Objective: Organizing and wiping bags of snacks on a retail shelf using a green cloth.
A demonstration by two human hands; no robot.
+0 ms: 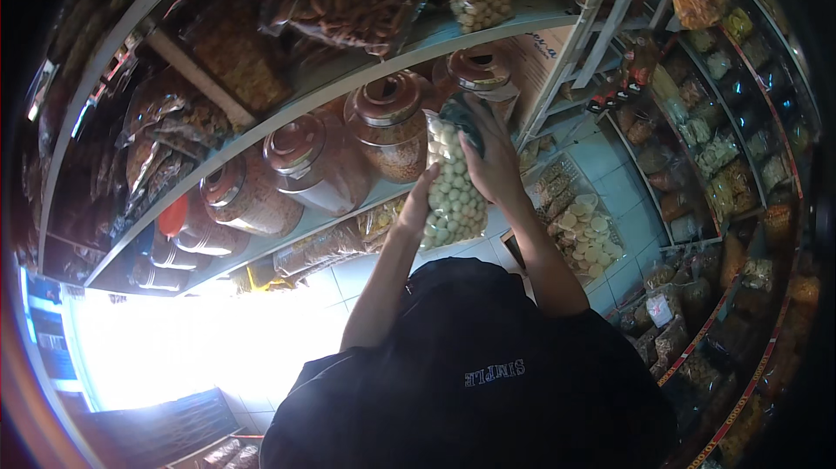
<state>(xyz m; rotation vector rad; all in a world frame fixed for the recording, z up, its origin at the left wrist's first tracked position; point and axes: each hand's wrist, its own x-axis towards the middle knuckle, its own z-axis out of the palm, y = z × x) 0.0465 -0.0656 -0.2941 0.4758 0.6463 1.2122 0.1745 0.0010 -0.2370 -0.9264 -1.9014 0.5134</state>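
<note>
A clear plastic bag of round, pale snack balls stands upright between my hands, in front of the shelf of jars. My left hand grips its left side, the thumb pressed along the plastic. At the upper right, my right hand holds a dark green cloth against the bag's top. Some of the right fingers pass behind the cloth and are hard to see. Just behind the bag sits a large jar with a reddish-brown lid, filled with small crumbly food.
More lidded jars line this shelf. Bagged snacks lie on the shelf above. A white ladder stands right of the shelf. On the tiled floor is a bag of pale round crackers. Racks of packaged food curve along the right.
</note>
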